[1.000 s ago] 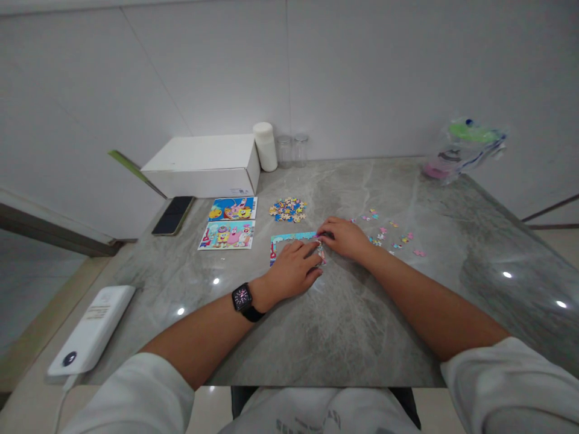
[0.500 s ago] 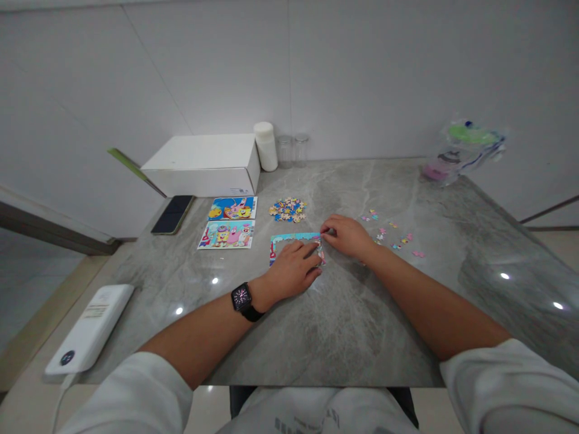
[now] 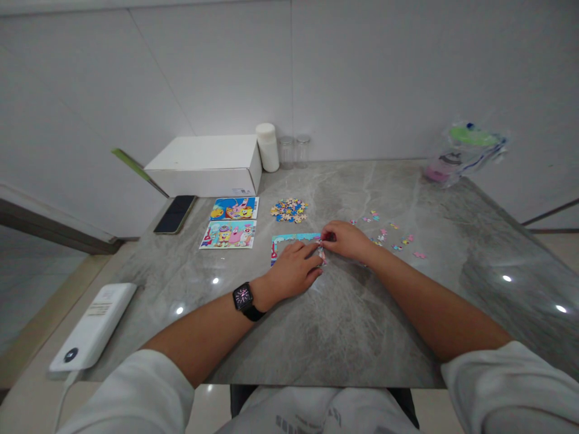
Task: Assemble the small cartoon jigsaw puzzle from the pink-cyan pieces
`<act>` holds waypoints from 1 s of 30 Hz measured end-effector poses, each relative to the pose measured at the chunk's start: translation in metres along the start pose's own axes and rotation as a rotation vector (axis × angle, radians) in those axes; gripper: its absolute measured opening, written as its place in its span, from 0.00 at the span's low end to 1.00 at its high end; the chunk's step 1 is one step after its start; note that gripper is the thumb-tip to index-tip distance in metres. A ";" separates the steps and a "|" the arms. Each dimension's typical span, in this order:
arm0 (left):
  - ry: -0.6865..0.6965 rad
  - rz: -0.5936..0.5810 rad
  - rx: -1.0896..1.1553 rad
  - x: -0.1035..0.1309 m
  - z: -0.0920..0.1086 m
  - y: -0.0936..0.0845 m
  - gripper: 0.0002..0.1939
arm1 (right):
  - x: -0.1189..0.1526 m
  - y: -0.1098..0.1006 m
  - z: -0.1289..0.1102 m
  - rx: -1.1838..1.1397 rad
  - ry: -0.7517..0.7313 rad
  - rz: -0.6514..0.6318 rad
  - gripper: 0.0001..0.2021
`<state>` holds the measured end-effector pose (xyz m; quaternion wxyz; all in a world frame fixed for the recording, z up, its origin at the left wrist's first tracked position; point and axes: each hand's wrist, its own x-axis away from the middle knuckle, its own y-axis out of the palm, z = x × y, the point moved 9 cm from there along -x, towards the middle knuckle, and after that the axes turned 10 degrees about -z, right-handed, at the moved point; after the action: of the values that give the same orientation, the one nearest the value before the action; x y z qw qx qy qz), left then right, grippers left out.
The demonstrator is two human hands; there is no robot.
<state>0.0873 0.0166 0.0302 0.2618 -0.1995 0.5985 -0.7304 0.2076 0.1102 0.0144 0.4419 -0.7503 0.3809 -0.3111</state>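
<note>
A partly joined jigsaw puzzle (image 3: 297, 236) lies on the table, with a light blue top strip and colourful sides. My left hand (image 3: 296, 268) rests palm down across it, fingers spread, covering much of its middle and lower part. At the puzzle's upper right corner, my right hand (image 3: 344, 239) pinches a small puzzle piece, mostly hidden by thumb and forefinger. Loose puzzle pieces (image 3: 383, 232) are scattered to the right of that hand. Beyond the puzzle sits a heap of puzzle pieces (image 3: 289, 210). Two cartoon picture cards (image 3: 228, 234) lie to the left.
A phone (image 3: 175, 214) and a white power bank (image 3: 93, 327) with a cable lie at left. Along the wall stand a white box (image 3: 205, 166), a white bottle (image 3: 268, 148) and two glass jars (image 3: 302, 152). A plastic bag (image 3: 465, 154) sits at the back right corner.
My right fingertips have shifted slightly down along the puzzle's right edge, and the hand is more curled. My left hand stays in place on the puzzle. The view has moved a little.
</note>
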 end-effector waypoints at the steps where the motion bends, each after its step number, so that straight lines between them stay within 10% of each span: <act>1: 0.002 -0.004 -0.002 0.000 0.000 0.001 0.14 | 0.000 0.000 0.000 -0.022 0.010 0.002 0.03; 30: 0.015 -0.021 0.014 -0.001 -0.002 0.005 0.15 | 0.001 0.004 -0.001 0.065 0.028 0.036 0.04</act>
<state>0.0880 0.0179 0.0250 0.2509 -0.1985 0.5932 -0.7388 0.2058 0.1080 0.0119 0.4663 -0.7240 0.3901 -0.3258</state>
